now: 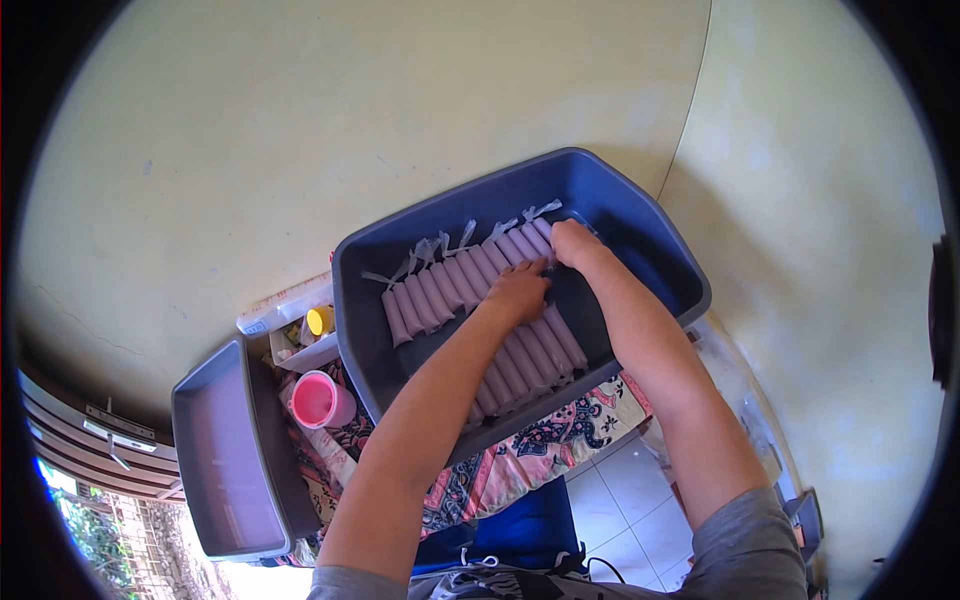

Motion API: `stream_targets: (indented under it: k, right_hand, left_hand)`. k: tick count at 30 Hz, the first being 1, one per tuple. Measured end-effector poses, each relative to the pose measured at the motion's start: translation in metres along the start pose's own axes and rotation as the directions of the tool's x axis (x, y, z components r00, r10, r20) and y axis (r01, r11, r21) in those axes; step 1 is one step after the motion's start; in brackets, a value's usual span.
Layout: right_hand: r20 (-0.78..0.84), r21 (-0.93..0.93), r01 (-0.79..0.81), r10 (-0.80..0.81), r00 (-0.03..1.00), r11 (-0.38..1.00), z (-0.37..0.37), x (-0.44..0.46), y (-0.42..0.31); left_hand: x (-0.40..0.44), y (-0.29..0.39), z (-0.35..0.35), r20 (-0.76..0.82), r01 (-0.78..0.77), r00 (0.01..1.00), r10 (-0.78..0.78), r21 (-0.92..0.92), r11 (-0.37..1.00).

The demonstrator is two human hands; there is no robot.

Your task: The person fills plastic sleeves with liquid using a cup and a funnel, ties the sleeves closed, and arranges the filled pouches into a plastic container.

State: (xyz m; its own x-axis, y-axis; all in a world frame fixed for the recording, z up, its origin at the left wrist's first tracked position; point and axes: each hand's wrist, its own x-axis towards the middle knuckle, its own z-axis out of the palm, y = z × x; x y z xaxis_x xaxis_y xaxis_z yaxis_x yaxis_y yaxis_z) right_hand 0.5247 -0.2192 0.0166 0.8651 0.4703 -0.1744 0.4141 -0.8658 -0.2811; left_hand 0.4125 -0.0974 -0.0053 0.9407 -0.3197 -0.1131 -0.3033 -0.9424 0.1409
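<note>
Long, thin plastic packets filled with something light purple lie side by side in two rows inside a large dark grey tub (640, 350). The upper row of packets (430, 295) has knotted clear ends pointing at the tub's back wall. Below it is the lower row of packets (535, 355), partly covered by my left forearm. My left hand (520, 292) rests on packets between the rows, fingers apart. At the right end of the upper row, my right hand (574, 243) has its fingers curled down beside the last packet; what they hold, if anything, is hidden.
A smaller grey tub (260, 440) with light purple liquid stands at the left. Between the tubs are a pink cup (322, 400), a yellow lid (320, 320) and a white box (310, 354). Patterned cloth (500, 475) covers the table. Walls rise behind and at right.
</note>
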Motion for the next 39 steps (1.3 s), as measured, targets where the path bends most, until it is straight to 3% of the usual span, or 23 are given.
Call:
stream_targets:
  k: [4,6,10,12,19,22,25,27,33,39]
  right_hand:
    - [0.014,-0.02,0.07,-0.07,0.997,0.997,0.004,0.006,0.007]
    - [-0.08,0.041,0.054,-0.051,0.995,0.998,0.008,0.009,0.008]
    - [-0.099,0.095,0.017,-0.008,0.995,0.995,0.015,0.018,0.015]
    - [-0.183,0.088,0.098,-0.081,0.98,0.991,0.017,0.018,0.018]
    - [-0.196,0.094,0.077,-0.057,0.979,0.993,0.022,0.022,0.023]
    - [-0.148,0.01,0.039,-0.037,0.988,0.999,0.028,0.028,0.023]
    - [-0.22,0.098,0.002,0.02,0.975,0.995,0.022,0.023,0.019]
    - [-0.095,0.141,0.039,-0.026,0.995,0.989,0.013,0.014,0.018]
    - [-0.157,0.047,0.011,-0.004,0.988,0.999,0.019,0.016,0.02]
    - [-0.123,0.107,-0.036,0.049,0.991,0.994,0.013,0.01,0.014]
  left_hand:
    - [-0.002,0.002,-0.004,0.007,0.005,1.0,-0.005,-0.002,1.0]
    - [-0.003,0.002,-0.005,0.001,0.004,1.0,-0.004,-0.021,1.0]
    - [-0.003,0.001,-0.003,-0.024,-0.008,1.0,0.008,-0.031,0.999]
    - [-0.002,0.001,-0.003,-0.024,-0.008,1.0,0.007,-0.03,1.0]
    - [-0.001,0.001,-0.002,-0.011,-0.003,1.0,0.003,0.005,1.0]
    - [-0.002,0.002,-0.004,-0.001,0.004,1.0,-0.004,-0.001,1.0]
    - [-0.003,0.003,-0.004,-0.017,0.004,1.0,-0.004,-0.026,1.0]
    - [-0.003,0.002,-0.004,-0.019,0.003,1.0,-0.003,-0.034,0.999]
    - [-0.002,0.002,-0.003,-0.013,0.004,1.0,-0.004,-0.007,1.0]
    - [-0.002,0.001,-0.002,-0.018,-0.005,1.0,0.005,-0.039,0.999]
